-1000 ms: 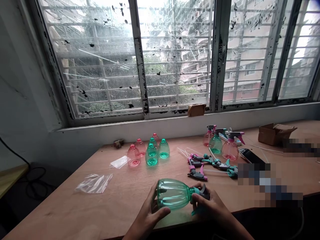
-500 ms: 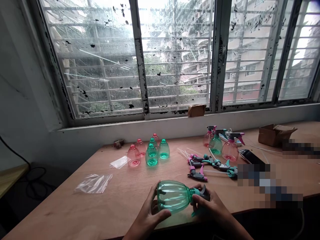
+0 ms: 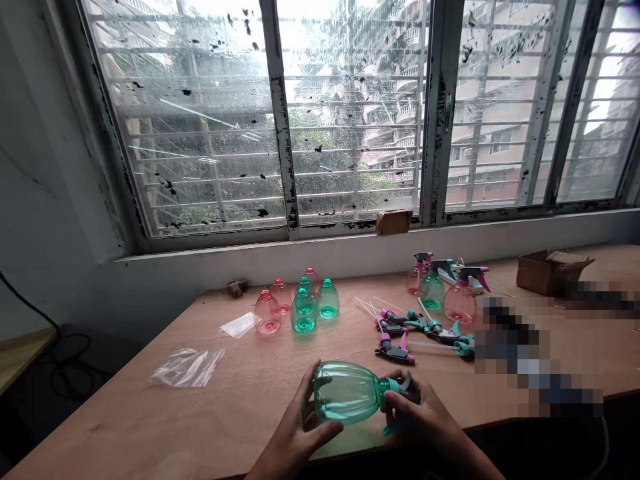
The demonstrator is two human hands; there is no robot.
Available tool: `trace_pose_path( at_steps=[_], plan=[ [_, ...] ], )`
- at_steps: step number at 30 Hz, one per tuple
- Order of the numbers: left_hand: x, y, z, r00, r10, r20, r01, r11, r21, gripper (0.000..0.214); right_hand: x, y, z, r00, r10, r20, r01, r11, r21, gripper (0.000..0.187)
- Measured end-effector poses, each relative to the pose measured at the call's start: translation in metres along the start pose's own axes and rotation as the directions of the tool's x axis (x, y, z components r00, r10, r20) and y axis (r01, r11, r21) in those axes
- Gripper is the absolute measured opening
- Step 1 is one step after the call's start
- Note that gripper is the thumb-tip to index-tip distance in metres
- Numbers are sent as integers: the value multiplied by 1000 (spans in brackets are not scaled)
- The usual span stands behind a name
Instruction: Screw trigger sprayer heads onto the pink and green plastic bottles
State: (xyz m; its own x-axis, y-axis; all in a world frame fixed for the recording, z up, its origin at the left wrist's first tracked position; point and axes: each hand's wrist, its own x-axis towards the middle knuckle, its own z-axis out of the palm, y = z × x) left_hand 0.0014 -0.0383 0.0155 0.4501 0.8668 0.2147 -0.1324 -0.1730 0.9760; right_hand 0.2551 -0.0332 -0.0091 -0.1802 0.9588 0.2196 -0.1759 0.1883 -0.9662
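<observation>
A clear green spray bottle point(image 3: 347, 392) lies sideways in the air above the table's near edge, its base to the left. My left hand point(image 3: 305, 427) is wrapped around the base end, thumb in front. At the neck, my right hand point(image 3: 413, 403) grips the grey and teal trigger sprayer point(image 3: 393, 385), which sits on the bottle's mouth. My fingers cover part of the sprayer, and its teal trigger shows below them. How tightly the sprayer is screwed on, I cannot tell.
Several loose trigger sprayers point(image 3: 395, 350) lie beyond my right hand. Behind them stand fitted spray bottles point(image 3: 460, 303). Open green bottles point(image 3: 303, 313) and red bottles point(image 3: 269, 313) stand mid-table. Plastic bags point(image 3: 189, 367) lie left; a cardboard box point(image 3: 547, 273) stands back right.
Both hands and the green bottle stay almost in place. The bottle appears slightly turned about its long axis, with its reflections shifted.
</observation>
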Motion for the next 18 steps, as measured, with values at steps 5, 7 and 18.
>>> trace_pose_path(
  at_steps=[5,7,18],
  plan=[
    [0,2,3,1000,8,-25,-7,999,38,102,1,2,-1,1000,-3,-3,3,1000,12,46],
    [0,4,3,1000,-4,-23,5,999,46,105,1,1,-1,1000,1,5,-1,1000,20,44],
    [-2,-1,3,1000,0,-26,1,999,45,102,-1,-1,-1,1000,12,-22,-12,1000,-3,46]
  ],
)
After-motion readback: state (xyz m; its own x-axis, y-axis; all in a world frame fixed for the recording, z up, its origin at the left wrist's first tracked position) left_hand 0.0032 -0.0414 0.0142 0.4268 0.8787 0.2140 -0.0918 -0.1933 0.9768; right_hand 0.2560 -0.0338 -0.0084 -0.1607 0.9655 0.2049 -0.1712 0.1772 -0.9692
